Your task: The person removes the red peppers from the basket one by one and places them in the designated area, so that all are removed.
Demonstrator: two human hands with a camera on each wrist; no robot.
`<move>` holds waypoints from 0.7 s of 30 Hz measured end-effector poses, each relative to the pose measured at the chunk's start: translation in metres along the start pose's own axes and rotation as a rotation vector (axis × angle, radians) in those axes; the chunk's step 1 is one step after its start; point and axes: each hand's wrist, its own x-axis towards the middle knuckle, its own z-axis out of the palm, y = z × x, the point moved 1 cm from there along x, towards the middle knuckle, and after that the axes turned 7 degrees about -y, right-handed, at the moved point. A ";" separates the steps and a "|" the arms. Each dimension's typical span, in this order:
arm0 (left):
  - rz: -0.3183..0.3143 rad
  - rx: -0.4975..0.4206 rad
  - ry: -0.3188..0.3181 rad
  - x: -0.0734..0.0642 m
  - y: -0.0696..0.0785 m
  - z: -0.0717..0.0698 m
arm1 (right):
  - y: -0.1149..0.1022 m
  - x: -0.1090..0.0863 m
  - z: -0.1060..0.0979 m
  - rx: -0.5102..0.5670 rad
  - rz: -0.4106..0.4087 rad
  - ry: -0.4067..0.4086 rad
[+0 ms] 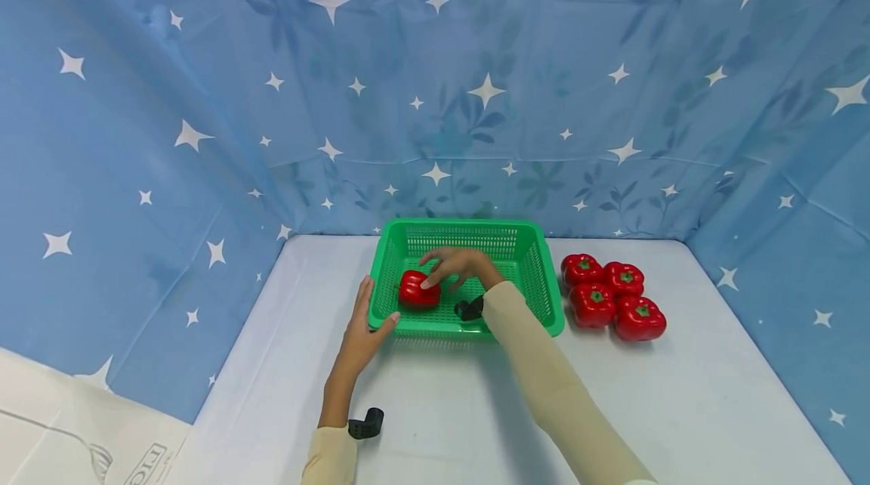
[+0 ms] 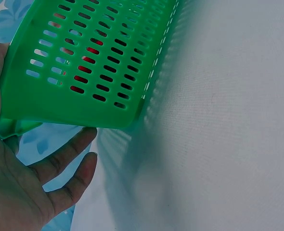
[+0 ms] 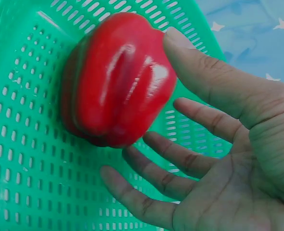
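A green plastic basket (image 1: pixel 469 328) stands on the white table, and a red bell pepper (image 1: pixel 416 290) lies in its left part. My right hand (image 1: pixel 462 264) reaches into the basket beside this pepper. In the right wrist view its fingers (image 3: pixel 163 185) are spread and loosely bent, with the thumb at the pepper's edge; whether they touch it I cannot tell. At the basket's front left corner is my left hand (image 1: pixel 362 330), thumb and fingers spread apart around the rim. The left wrist view shows the fingers (image 2: pixel 60 161) extended by the basket wall.
Several red bell peppers (image 1: pixel 593 305) stand in a group on the table, right of the basket. Behind the table (image 1: pixel 693 394) hangs a blue curtain (image 1: pixel 442 130) with white stars. A pale printed sheet (image 1: pixel 61 440) is at the lower left.
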 end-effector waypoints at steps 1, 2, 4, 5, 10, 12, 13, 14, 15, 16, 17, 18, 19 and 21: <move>-0.002 0.002 0.001 0.000 0.000 0.000 | 0.001 0.002 0.001 0.005 0.008 -0.003; -0.004 0.003 0.001 0.000 -0.001 0.000 | 0.001 0.004 0.002 0.010 0.017 -0.007; -0.003 -0.001 0.001 0.000 -0.001 0.000 | 0.001 0.007 0.004 0.018 0.031 -0.009; -0.004 -0.002 0.001 0.000 -0.002 0.000 | 0.002 0.009 0.005 0.019 0.037 -0.007; -0.010 0.004 0.000 0.000 -0.003 0.001 | 0.003 0.017 0.011 0.037 0.057 -0.007; -0.008 0.006 0.000 0.001 -0.003 0.001 | 0.003 0.019 0.013 0.038 0.065 -0.005; -0.007 0.008 0.001 0.001 -0.003 0.001 | 0.003 0.020 0.014 0.035 0.071 -0.002; -0.004 0.009 0.004 0.001 -0.003 0.001 | 0.003 0.020 0.014 0.036 0.078 -0.001; -0.004 0.009 0.004 0.001 -0.003 0.001 | 0.003 0.021 0.014 0.039 0.084 -0.002; -0.005 0.007 0.005 0.001 -0.002 0.001 | 0.002 0.021 0.015 0.038 0.088 -0.005; -0.006 0.006 0.006 0.001 -0.002 0.001 | 0.002 0.021 0.015 0.037 0.092 -0.008; -0.006 0.005 0.008 0.001 -0.002 0.001 | 0.001 0.022 0.016 0.035 0.092 -0.009; -0.007 0.002 0.007 0.001 -0.002 0.001 | 0.001 0.022 0.016 0.034 0.092 -0.009; -0.007 0.000 0.003 0.001 -0.002 0.001 | 0.000 0.022 0.017 0.027 0.094 -0.009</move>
